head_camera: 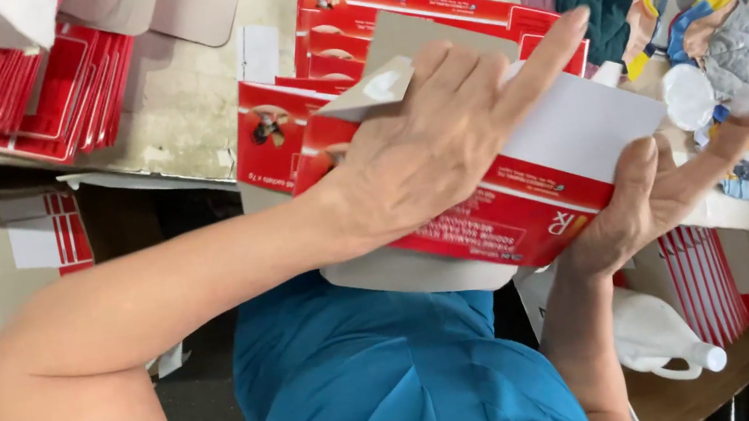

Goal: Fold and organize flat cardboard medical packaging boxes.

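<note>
Item: red and white carton (531,176), partly folded, grey card on its inner faces. We find it held between both hands above the lap, in front of the blue shirt (373,383), at the near edge of the worktable (184,100).

Left hand (430,145): we see it laid flat over the carton's top, fingers spread narrowly and stretched along the white panel, forefinger reaching furthest; it presses a grey flap (374,89) down. Palm and fingers touch the card, not curled round it.

Right hand (656,194): we see it gripping the carton's lower right corner from below, thumb on the red face, the other fingers extended beyond the edge behind the white panel.

Adjacent stock: flat red carton blanks (345,33) lie on the worktable just behind the held carton, overlapping one another. A second stack of red blanks (19,87) is fanned at the far left of the table, well apart.

Other items: a heap of coloured cloths (664,0) to the right of the carton; a white round lid (688,95) just beside it; a white plastic bottle (659,335) lying on its side on a wooden surface below the right hand; red striped card pieces (700,278) near that bottle.
</note>
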